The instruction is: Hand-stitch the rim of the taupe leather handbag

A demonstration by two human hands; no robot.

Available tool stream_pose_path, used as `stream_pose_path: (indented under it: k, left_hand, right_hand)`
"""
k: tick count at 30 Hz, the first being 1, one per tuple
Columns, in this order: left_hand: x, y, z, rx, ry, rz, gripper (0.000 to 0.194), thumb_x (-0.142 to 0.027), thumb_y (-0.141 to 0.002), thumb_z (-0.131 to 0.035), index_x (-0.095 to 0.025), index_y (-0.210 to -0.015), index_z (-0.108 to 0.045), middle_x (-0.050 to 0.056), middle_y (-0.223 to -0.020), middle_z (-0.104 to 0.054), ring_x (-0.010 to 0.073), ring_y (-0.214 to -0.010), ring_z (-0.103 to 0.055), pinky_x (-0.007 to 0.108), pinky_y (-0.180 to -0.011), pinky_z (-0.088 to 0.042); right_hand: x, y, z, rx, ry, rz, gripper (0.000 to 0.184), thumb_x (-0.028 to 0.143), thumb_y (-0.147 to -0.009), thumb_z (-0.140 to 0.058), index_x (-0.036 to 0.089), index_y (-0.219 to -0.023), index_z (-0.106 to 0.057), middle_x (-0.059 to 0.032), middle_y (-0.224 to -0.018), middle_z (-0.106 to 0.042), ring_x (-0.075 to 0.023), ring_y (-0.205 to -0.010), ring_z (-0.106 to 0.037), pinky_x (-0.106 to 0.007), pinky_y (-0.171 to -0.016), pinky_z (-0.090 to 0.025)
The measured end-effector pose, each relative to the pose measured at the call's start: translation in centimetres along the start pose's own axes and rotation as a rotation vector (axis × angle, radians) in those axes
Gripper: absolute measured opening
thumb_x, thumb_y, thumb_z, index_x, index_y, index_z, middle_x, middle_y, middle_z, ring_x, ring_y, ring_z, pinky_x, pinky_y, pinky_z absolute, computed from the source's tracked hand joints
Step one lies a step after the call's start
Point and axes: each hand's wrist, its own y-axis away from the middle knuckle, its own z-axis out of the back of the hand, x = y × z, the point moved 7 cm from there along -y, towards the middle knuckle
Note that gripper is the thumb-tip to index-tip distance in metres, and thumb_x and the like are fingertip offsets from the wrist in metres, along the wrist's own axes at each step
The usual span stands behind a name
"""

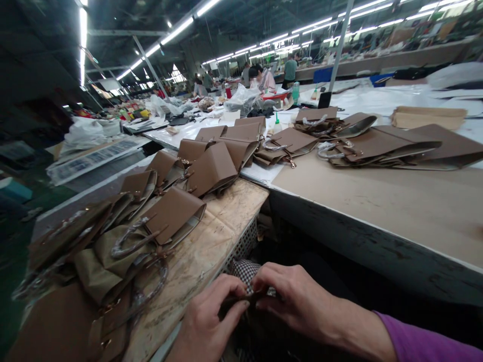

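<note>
Both my hands meet low in the picture, below the table edge. My left hand (211, 317) and my right hand (292, 299) have their fingers curled and pinched together on a small dark brown strip (241, 297), which I cannot make out clearly. A black-and-white checked cloth (244, 271) shows just behind my fingers. My right arm wears a purple sleeve (426, 342). To the left, a heap of brown leather handbags (166, 211) with wrapped handles lies on a worn wooden worktop (226, 211).
More flat brown bag parts (381, 143) lie across a long tan-topped table (396, 206) on the right. A small glue bottle (277, 123) stands among them. Plastic bags and clutter fill the benches behind. Several people work far off at the back.
</note>
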Motion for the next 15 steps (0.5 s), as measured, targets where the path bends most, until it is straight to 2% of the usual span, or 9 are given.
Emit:
stream_pose_path:
  k: [5, 12, 15]
  left_hand:
    - [-0.8, 0.1, -0.2, -0.014, -0.068, -0.132, 0.012, -0.014, -0.092, -0.052, -0.024, -0.09, -0.059, -0.001, -0.088, -0.064, 0.0148, -0.083, -0.064, 0.021, -0.075, -0.049]
    - [-1.5, 0.6, 0.1, -0.028, -0.166, -0.252, 0.017, -0.01, -0.092, -0.051, -0.024, -0.098, -0.059, 0.0, -0.097, -0.065, 0.013, -0.09, -0.066, 0.018, -0.081, -0.05]
    - [-1.6, 1.1, 0.1, -0.042, -0.209, -0.351, 0.019, -0.008, -0.094, -0.048, -0.023, -0.1, -0.06, 0.002, -0.101, -0.065, 0.0117, -0.088, -0.066, 0.017, -0.079, -0.051]
  right_hand:
    - [-0.2, 0.0, -0.3, -0.013, 0.051, 0.023, 0.012, 0.014, -0.08, -0.061, 0.018, -0.092, -0.061, -0.0018, -0.085, -0.066, -0.0124, -0.068, -0.056, -0.022, -0.06, -0.039]
    - [-1.7, -0.2, -0.2, -0.015, -0.195, -0.23, 0.012, 0.021, -0.073, -0.073, 0.018, -0.082, -0.065, 0.005, -0.068, -0.061, -0.0092, -0.061, -0.053, -0.018, -0.055, -0.038]
    - [-2.0, -0.3, -0.2, -0.01, -0.244, -0.274, 0.015, 0.022, -0.071, -0.076, 0.018, -0.081, -0.066, 0.0059, -0.067, -0.06, -0.009, -0.061, -0.052, -0.017, -0.055, -0.038]
